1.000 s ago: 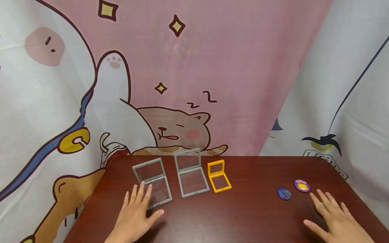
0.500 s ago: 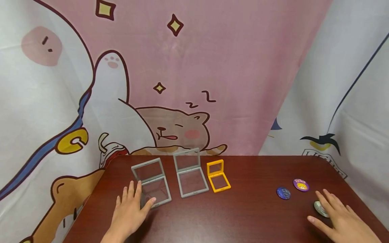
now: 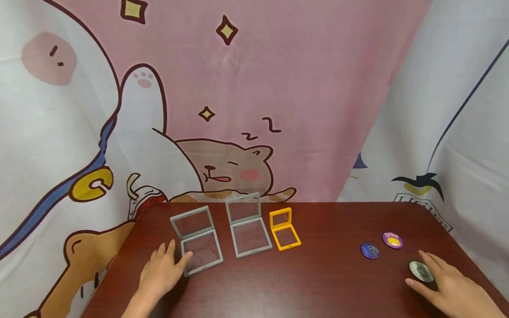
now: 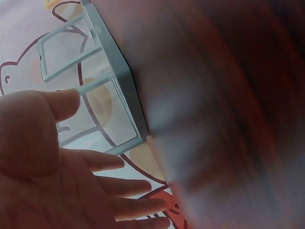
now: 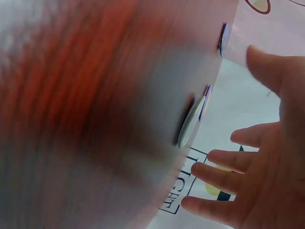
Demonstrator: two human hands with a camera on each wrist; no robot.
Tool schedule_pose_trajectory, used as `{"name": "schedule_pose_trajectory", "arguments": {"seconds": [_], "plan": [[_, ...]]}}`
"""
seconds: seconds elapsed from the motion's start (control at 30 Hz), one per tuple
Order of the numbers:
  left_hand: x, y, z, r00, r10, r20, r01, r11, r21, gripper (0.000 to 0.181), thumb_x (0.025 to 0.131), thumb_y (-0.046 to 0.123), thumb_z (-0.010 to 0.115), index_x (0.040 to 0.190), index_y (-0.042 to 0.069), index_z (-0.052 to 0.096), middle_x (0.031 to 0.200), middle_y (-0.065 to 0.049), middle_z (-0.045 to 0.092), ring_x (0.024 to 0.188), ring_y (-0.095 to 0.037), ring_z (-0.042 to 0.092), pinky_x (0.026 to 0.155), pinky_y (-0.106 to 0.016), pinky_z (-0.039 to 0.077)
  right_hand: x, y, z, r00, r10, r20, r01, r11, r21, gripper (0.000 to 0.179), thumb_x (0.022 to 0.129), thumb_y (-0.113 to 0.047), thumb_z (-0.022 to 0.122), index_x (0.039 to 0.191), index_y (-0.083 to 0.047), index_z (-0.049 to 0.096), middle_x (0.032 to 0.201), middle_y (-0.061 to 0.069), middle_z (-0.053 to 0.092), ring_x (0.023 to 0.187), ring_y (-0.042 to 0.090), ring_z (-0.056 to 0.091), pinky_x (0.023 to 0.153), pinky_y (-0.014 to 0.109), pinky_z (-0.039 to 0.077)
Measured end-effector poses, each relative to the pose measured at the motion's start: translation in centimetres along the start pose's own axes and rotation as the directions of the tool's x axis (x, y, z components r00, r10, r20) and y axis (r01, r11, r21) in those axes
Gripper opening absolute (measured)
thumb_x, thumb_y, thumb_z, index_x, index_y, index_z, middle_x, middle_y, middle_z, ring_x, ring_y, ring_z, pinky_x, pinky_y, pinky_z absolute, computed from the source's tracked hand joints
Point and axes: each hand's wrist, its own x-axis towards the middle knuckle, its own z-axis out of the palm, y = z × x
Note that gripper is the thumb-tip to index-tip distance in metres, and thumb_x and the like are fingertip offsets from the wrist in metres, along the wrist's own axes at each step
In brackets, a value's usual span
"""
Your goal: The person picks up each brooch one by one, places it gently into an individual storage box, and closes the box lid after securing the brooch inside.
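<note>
My left hand point(image 3: 159, 269) is beside the near left corner of a grey hinged display frame point(image 3: 201, 248) with clear film, its lid raised. In the left wrist view the thumb overlaps that frame's outline; contact cannot be told. The fingers of that hand point(image 4: 47, 157) are spread and hold nothing. On the right side, my right hand point(image 3: 451, 280) is spread at a greenish-grey round pin badge point(image 3: 420, 271), thumb and forefinger on either side without visible gripping. The right wrist view shows a gap between hand point(image 5: 267, 162) and badge point(image 5: 190, 123).
A second grey display frame point(image 3: 251, 237) and a small yellow one point(image 3: 286, 237) stand unfolded at the table's middle. A blue badge point(image 3: 370, 250) and a purple badge point(image 3: 393, 240) lie left of the right hand. A printed curtain point(image 3: 318, 110) hangs behind the table point(image 3: 318, 282).
My left hand has drawn back leftward from the grey frame, uncovering it. My right hand has shifted right, and the greenish-grey badge beneath it has come into view.
</note>
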Motion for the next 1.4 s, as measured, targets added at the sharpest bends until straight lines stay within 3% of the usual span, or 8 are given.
{"name": "schedule_pose_trajectory", "arguments": {"seconds": [0.2, 0.6, 0.7, 0.83, 1.0, 1.13, 1.23, 1.4], "plan": [[0.5, -0.5, -0.1, 1.000, -0.022, 0.020, 0.023, 0.999, -0.033, 0.085, 0.102, 0.056, 0.059, 0.150, -0.012, 0.043, 0.145, -0.044, 0.044, 0.132, -0.062, 0.044, 0.091, -0.076, 0.044, 0.6, 0.4, -0.1, 0.999, 0.031, 0.021, -0.031, 1.000, -0.005, 0.106, 0.091, -0.076, 0.061, 0.135, 0.020, 0.048, 0.126, 0.047, 0.049, 0.112, 0.062, 0.050, 0.078, 0.072, 0.048], [1.4, -0.3, -0.5, 0.999, -0.001, -0.049, -0.003, 0.998, -0.068, 0.070, 0.098, 0.038, 0.070, 0.139, -0.016, 0.053, 0.128, -0.041, 0.057, 0.122, -0.061, 0.052, 0.092, -0.071, 0.047, 1.4, 1.4, 0.3, 0.999, 0.022, -0.039, -0.023, 0.999, -0.026, 0.094, 0.086, -0.071, 0.071, 0.116, 0.017, 0.062, 0.102, 0.030, 0.061, 0.095, 0.046, 0.060, 0.075, 0.066, 0.051], [1.8, -0.3, -0.7, 0.997, 0.019, -0.069, -0.024, 0.997, -0.068, 0.056, 0.097, 0.034, 0.072, 0.126, -0.013, 0.063, 0.114, -0.036, 0.064, 0.111, -0.058, 0.060, 0.087, -0.066, 0.050, 1.5, 1.6, 0.3, 0.999, 0.022, -0.034, -0.022, 1.000, -0.021, 0.091, 0.085, -0.070, 0.073, 0.114, 0.016, 0.063, 0.099, 0.026, 0.061, 0.092, 0.042, 0.060, 0.074, 0.065, 0.052], [2.0, -0.3, -0.7, 0.997, 0.025, -0.071, -0.030, 0.997, -0.073, 0.033, 0.095, 0.030, 0.073, 0.097, -0.003, 0.070, 0.092, -0.020, 0.069, 0.089, -0.042, 0.068, 0.074, -0.058, 0.053, 1.5, 1.5, 0.2, 0.999, 0.013, -0.037, -0.013, 1.000, -0.007, 0.085, 0.086, -0.065, 0.075, 0.112, 0.015, 0.065, 0.098, 0.023, 0.062, 0.092, 0.041, 0.061, 0.074, 0.064, 0.051], [1.9, -0.2, -0.7, 1.000, 0.000, -0.018, -0.002, 0.994, -0.106, 0.024, 0.096, 0.027, 0.072, 0.086, 0.005, 0.069, 0.082, -0.012, 0.069, 0.072, -0.028, 0.062, 0.062, -0.050, 0.049, 1.4, 1.3, 0.0, 1.000, 0.003, -0.003, -0.003, 1.000, 0.005, 0.075, 0.087, -0.058, 0.078, 0.111, 0.012, 0.067, 0.097, 0.020, 0.062, 0.091, 0.039, 0.062, 0.076, 0.064, 0.052], [1.7, -0.1, -0.6, 1.000, 0.006, 0.007, -0.005, 0.994, -0.106, 0.020, 0.096, 0.023, 0.072, 0.087, 0.005, 0.072, 0.085, -0.018, 0.070, 0.073, -0.030, 0.063, 0.061, -0.051, 0.049, 1.5, 1.3, -0.1, 0.998, 0.015, 0.059, -0.016, 1.000, 0.016, 0.074, 0.088, -0.057, 0.078, 0.110, 0.013, 0.066, 0.095, 0.019, 0.061, 0.088, 0.035, 0.061, 0.076, 0.064, 0.053], [1.6, 0.0, -0.5, 1.000, 0.016, -0.001, -0.016, 0.993, -0.113, 0.019, 0.096, 0.020, 0.072, 0.082, 0.006, 0.071, 0.081, -0.015, 0.068, 0.071, -0.028, 0.061, 0.060, -0.048, 0.047, 1.7, 1.5, -0.1, 0.997, 0.018, 0.071, -0.021, 0.999, 0.036, 0.075, 0.088, -0.056, 0.078, 0.109, 0.015, 0.065, 0.094, 0.017, 0.061, 0.085, 0.031, 0.060, 0.076, 0.061, 0.053], [1.7, 0.1, -0.2, 0.999, 0.040, -0.013, -0.041, 0.988, -0.147, 0.032, 0.095, 0.014, 0.074, 0.066, 0.011, 0.059, 0.063, -0.001, 0.051, 0.061, -0.019, 0.047, 0.055, -0.036, 0.038, 2.1, 1.8, -0.2, 0.991, 0.046, 0.125, -0.054, 0.996, 0.068, 0.082, 0.086, -0.060, 0.078, 0.107, 0.018, 0.062, 0.095, 0.020, 0.061, 0.085, 0.030, 0.059, 0.077, 0.059, 0.054]]}}
